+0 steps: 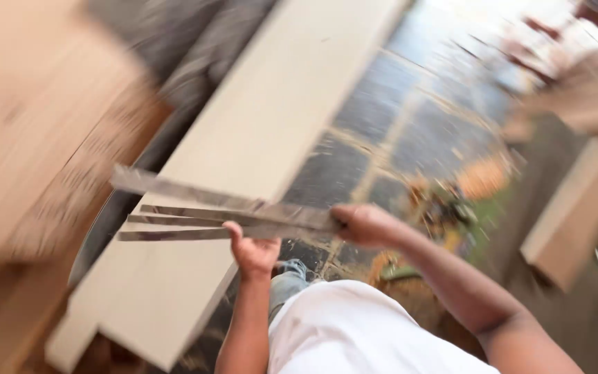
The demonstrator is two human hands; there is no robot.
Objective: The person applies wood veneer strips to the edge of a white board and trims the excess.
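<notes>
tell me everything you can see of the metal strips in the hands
The metal strips are three or four long, thin, flat grey pieces, dull and shiny in spots, fanned out leftward and roughly level above a pale board. The right hand pinches their gathered ends; the left hand supports them from below. Motion blur hides finer detail.

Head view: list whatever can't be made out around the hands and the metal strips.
- Metal strips: motion blur hides their exact count; about three or four.
- Left hand: its fingers curl under the strips, so the grip is hidden.
- Right hand: blur hides the fingertips at the strip ends.
- Pale board: top edge cuts it off.
- Floor clutter: too blurred to identify.
</notes>
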